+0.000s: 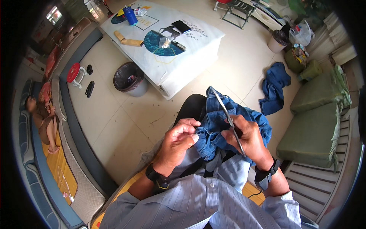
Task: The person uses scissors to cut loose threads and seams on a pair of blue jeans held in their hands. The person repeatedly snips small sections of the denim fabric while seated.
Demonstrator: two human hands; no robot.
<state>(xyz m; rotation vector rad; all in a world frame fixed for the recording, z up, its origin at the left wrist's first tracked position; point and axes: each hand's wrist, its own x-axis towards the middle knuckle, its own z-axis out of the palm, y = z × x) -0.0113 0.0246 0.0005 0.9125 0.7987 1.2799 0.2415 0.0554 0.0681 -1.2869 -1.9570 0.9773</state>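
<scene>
Left hand: your left hand (179, 136) is at the near-left edge of the gathered denim, thumb and fingers curled close together with the cloth at their tips; you cannot tell from this view whether they pinch it.
Right hand: your right hand (247, 138) is closed around a long thin metal tool (222, 103), thumb on one side and fingers on the other.
Metal tool: it slants across the denim, its far end up by the cloth's top edge and its near end beside your palm; its exact kind is hard to make out.
Denim garment: the blue denim garment (213, 119) lies bunched over your lap, between and under your hands.
Wrists: you wear a dark strapped device on each.
Floor to the right: a second piece of blue denim (275, 87) lies crumpled, well apart from your hands.
Ahead: a white low table (190, 66) carries a blue bottle (130, 16) and a dark flat device (181, 26); a lined bin (138, 89) stands just beside it.
Far right: green cushions (309, 135) rest on a slatted bench (314, 183).
Far left: a person (47, 122) reclines on a sofa (82, 179).
</scene>
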